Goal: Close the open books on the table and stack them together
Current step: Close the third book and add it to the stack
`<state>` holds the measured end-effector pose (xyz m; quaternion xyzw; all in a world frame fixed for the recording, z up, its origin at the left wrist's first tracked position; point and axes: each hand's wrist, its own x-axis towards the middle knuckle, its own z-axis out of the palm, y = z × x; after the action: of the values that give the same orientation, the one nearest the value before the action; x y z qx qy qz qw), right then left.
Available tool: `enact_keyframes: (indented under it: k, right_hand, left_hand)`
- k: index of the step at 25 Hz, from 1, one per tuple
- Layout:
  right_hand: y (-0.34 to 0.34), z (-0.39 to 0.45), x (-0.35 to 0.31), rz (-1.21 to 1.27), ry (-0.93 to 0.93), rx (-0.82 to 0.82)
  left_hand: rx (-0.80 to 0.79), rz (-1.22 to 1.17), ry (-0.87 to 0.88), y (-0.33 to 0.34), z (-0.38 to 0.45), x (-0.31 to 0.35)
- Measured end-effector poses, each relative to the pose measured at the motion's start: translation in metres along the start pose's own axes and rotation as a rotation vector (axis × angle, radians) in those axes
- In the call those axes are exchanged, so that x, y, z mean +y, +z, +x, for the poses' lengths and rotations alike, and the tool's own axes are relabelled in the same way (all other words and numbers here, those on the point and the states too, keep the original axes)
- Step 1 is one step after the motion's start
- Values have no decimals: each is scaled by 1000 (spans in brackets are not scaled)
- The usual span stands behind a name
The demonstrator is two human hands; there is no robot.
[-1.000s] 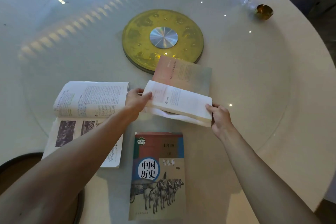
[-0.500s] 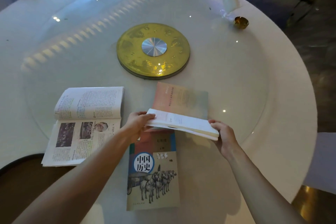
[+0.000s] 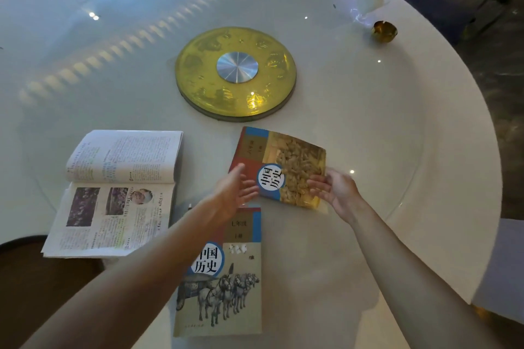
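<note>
Closed book (image 3: 283, 167), between both open hands

— What is the table (image 3: 425, 150) made of?
— Smooth white top under a glossy glass sheet; toward its middle, a shiny gold disc (image 3: 204, 88) with a brushed-metal hub (image 3: 237, 67).
— And the books?
— Paper. The open book (image 3: 119, 187) has matt printed pages; the two closed covers (image 3: 295, 167) (image 3: 226, 286) look slightly glossy.

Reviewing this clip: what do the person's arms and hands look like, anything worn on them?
Both forearms are bare as far as the frame shows, with no sleeves in view. The left hand and right hand wear no gloves, and no watch, bracelet or ring is visible.
</note>
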<state>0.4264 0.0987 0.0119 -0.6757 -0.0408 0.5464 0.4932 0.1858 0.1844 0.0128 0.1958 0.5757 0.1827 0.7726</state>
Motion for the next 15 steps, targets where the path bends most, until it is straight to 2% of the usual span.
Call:
enact_keyframes:
  k: [2,4,6,8,11,13,15]
  right_hand:
    - [5,21,-5,-259,3,45]
    - [9,41,-12,-617,-52,148]
    - [14,60,-20,-1045,-220,259]
    - [24,77,-23,-1315,-443,184]
    - [33,93,-20,-1562,-573,-24]
    - [27,96,-16,-1652,-604,-1]
    - [9,92,-11,-1629,-608,77]
  left_hand:
    - [55,77,-63,19,7,-17]
    - [112,95,-96,36,14,-32]
    - [175,117,-72,50,19,-42]
    - [240,118,-63,61,24,-52]
    - [292,51,-106,72,25,-57]
    - [328,26,-95,73,30,-56]
    - [377,99,-65,78,35,-57]
